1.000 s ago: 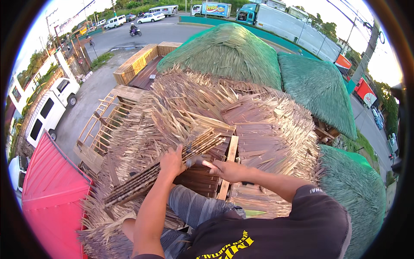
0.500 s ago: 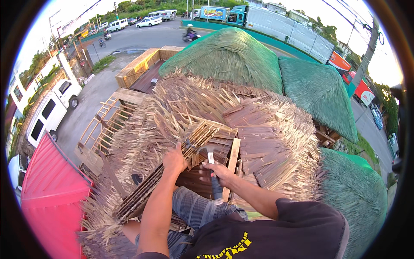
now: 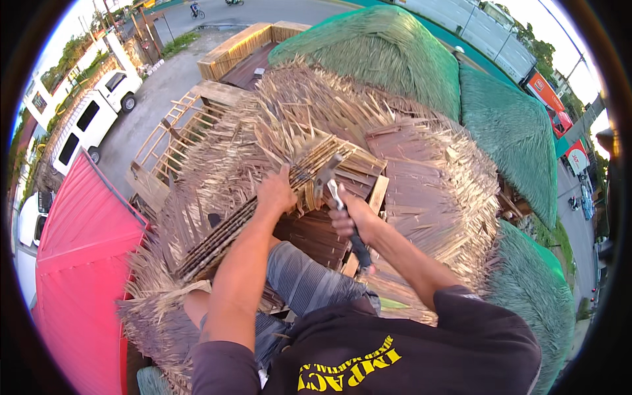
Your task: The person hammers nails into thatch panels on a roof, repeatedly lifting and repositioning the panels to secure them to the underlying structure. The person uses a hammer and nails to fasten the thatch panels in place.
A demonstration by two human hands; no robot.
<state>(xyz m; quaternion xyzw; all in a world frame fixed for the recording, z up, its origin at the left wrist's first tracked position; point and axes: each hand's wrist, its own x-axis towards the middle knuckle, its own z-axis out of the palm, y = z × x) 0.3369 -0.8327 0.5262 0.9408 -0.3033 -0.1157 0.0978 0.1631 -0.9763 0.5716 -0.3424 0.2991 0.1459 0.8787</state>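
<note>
R hand grips hammer mid-handle, head over thatch strip w/ L hand clamped on it (roof edge). Best keep L fingers back, swing short & square.

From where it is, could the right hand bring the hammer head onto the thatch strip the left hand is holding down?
Probably yes. The right hand grips the black-handled metal hammer, its head beside the long dry thatch strip under the left hand; nothing lies between.
</note>
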